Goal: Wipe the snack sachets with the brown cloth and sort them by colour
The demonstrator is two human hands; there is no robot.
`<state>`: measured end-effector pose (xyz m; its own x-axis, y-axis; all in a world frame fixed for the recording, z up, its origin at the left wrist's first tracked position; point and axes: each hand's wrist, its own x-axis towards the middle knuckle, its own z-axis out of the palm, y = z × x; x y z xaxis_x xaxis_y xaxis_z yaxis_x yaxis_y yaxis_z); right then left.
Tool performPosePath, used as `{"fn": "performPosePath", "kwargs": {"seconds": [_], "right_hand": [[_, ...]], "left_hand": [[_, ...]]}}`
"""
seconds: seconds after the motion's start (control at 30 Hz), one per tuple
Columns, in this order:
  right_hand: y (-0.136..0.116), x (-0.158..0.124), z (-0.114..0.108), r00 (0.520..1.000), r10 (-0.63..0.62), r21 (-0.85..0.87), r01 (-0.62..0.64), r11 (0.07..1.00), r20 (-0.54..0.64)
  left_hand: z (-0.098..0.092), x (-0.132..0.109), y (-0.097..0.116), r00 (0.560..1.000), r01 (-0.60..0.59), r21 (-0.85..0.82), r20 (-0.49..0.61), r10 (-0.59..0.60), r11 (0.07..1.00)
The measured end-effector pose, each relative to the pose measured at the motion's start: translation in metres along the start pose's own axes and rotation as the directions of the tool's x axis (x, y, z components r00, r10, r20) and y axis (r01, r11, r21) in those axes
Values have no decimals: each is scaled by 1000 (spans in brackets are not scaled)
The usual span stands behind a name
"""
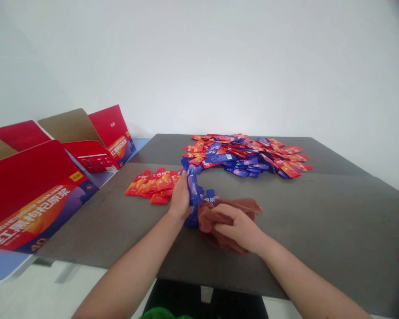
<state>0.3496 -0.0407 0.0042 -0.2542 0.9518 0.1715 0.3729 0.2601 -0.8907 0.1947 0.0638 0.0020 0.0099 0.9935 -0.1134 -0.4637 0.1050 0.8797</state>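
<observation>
My left hand (180, 195) is closed on a purple-blue sachet (193, 186), held upright above the table. Bunched in my right hand (236, 223) is a brown cloth (209, 217), which touches the lower part of the sachet. More blue sachets (210, 195) lie just behind and beneath the cloth, partly hidden by it. Left of my left hand, a small heap of red-orange sachets (153, 184) rests on the table. Farther back spreads a large mixed pile of red and blue sachets (246, 155).
The dark grey table (319, 230) reaches to a white wall (219, 66). At the left, a large red printed carton (29, 199) stands with its flaps up, and a second red carton (109, 141) is behind it. Both rest on a lower blue surface (6, 263).
</observation>
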Motion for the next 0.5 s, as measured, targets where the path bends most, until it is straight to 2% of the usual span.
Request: {"fn": "performPosePath", "kwargs": {"seconds": [0.03, 0.07, 0.1, 0.17, 0.23, 0.3, 0.33, 0.37, 0.43, 0.5], "right_hand": [[3, 1, -7, 991, 39, 32, -36, 999, -126], [7, 2, -14, 962, 81, 82, -61, 995, -260], [12, 3, -23, 917, 114, 132, -68, 989, -382], [21, 5, -40, 804, 142, 177, -47, 983, -577], [29, 7, -54, 705, 122, 131, -42, 990, -699], [36, 8, -62, 647, 78, 8, -111, 994, -758], [38, 9, -63, 649, 47, -74, -159, 985, -759], [41, 9, -62, 674, 15, -165, -201, 966, -738], [45, 11, -55, 782, -40, -345, -228, 910, -622], [46, 12, -45, 896, -64, -475, -172, 863, -440]], "left_hand": [[-2, 2, 2, 997, -72, 97, -15, 74, 993], [-4, 3, 2, 989, -139, 237, -8, 145, 962], [-5, 3, 1, 979, -195, 387, 25, 201, 901], [-9, 3, -3, 965, -256, 612, 118, 234, 748], [-13, 2, -8, 958, -285, 705, 187, 217, 649], [-15, 0, -12, 955, -296, 709, 213, 206, 640], [-15, -2, -14, 949, -316, 724, 226, 221, 614], [-15, -4, -15, 937, -345, 749, 245, 247, 565], [-14, -8, -18, 898, -426, 804, 321, 300, 415], [-12, -12, -21, 839, -534, 801, 465, 281, 270]]}}
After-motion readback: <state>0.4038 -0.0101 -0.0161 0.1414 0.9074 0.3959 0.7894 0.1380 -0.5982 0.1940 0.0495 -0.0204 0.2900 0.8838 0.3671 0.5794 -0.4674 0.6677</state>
